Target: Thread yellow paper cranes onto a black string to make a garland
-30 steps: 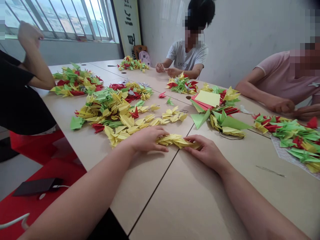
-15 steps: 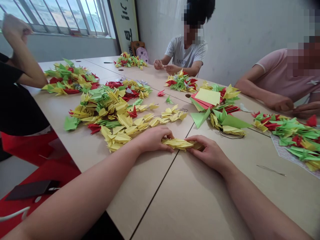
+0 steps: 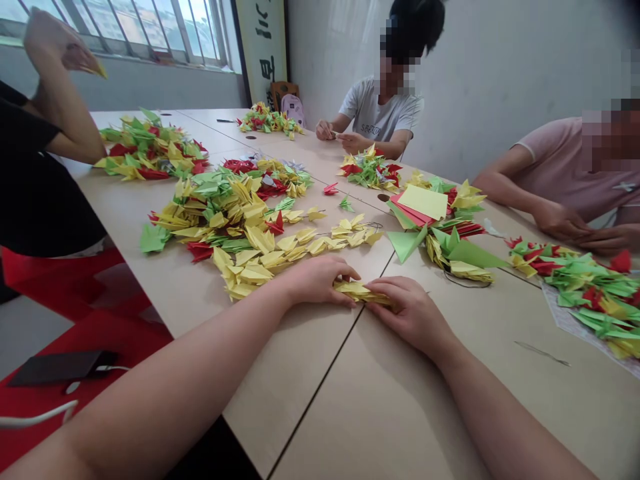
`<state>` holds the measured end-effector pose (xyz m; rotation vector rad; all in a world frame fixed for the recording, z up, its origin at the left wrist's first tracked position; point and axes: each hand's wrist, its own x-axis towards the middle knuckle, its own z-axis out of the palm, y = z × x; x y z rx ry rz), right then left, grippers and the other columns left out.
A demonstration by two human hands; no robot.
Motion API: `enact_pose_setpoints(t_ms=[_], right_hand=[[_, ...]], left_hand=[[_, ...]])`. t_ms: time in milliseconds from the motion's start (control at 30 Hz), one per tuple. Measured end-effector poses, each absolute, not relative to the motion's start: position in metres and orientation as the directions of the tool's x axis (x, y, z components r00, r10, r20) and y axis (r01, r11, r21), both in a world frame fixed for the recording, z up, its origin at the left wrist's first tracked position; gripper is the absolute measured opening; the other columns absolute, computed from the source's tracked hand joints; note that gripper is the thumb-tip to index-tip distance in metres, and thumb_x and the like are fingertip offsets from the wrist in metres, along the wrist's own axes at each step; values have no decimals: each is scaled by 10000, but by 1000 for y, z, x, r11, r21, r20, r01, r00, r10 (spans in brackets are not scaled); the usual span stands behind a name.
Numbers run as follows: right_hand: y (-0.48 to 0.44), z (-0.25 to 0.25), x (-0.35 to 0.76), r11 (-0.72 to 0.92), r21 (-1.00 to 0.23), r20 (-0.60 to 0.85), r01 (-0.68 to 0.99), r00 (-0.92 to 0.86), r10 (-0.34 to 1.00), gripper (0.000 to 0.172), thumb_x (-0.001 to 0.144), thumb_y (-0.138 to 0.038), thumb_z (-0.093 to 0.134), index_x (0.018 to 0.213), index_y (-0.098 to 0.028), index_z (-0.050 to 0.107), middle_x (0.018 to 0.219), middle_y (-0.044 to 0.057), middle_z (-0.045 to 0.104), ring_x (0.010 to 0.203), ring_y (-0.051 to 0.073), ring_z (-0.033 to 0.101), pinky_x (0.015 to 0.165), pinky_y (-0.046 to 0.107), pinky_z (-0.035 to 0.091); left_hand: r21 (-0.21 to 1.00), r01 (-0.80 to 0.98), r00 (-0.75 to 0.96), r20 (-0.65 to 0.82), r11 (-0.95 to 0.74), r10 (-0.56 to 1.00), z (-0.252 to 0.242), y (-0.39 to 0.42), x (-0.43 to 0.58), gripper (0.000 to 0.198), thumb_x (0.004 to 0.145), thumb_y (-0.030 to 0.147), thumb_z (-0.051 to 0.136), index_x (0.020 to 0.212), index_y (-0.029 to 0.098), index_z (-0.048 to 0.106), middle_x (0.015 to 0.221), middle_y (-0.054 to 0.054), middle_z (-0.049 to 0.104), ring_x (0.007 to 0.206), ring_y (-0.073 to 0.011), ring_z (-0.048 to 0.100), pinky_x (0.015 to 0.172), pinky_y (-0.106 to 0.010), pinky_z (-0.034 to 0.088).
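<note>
Yellow folded paper cranes (image 3: 354, 291), packed closely in a row, lie on the table between my hands. My left hand (image 3: 323, 279) curls its thumb and fingers around the row's left end. From the other side, my right hand (image 3: 407, 305) closes over its right end, hiding part of it. A longer strand of yellow folded paper (image 3: 295, 250) runs just beyond my left hand. It joins a big heap of yellow, green and red folded paper (image 3: 225, 200) on the left.
Square coloured sheets (image 3: 424, 201) lie beyond my right hand. A thin wire-like piece (image 3: 543, 353) rests on the right of the table (image 3: 400, 413). More folded paper (image 3: 585, 287) sits far right. Three people sit around the table, one raising a hand (image 3: 60, 43) at left.
My right hand has slid left along the yellow row, so less of it shows between my hands. The person at left now shows a yellow paper piece in the raised hand.
</note>
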<state>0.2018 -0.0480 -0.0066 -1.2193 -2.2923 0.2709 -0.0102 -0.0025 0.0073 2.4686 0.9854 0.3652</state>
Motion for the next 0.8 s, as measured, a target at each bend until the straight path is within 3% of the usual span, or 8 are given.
enact_pose_setpoints(t_ms=[100,267,467,800], right_hand=[[-46,-8,204,542,-477,343,692,-421,840,175,752,-312,573,895,-230,628,947,52,650,901,205,583,813,371,458],[-46,-9,208,522,-577,346,628,-392,853,173,741,-312,591,877,-214,631,960,68,641,903,196,590,818,357,469],[-46,-9,208,470,-680,304,563,-366,879,160,737,-334,595,833,-209,625,960,77,644,896,201,601,787,356,491],[-47,-9,203,458,-677,278,577,-376,884,131,708,-310,622,797,-215,615,959,63,654,868,201,620,785,368,495]], left_hand=[[525,587,696,63,-617,716,8,-2,-10,505,649,500,631,1069,226,576,930,-17,586,864,-154,530,725,-232,392],[527,592,693,55,-610,719,10,-1,-10,379,655,488,631,915,211,631,891,-12,591,835,-147,530,702,-225,391],[554,583,680,66,-594,730,8,0,-9,414,651,469,641,973,210,610,894,-8,591,828,-137,528,706,-227,394],[526,596,681,69,-607,729,9,-5,-7,404,647,520,620,893,201,614,882,-14,558,833,-154,515,666,-231,389]])
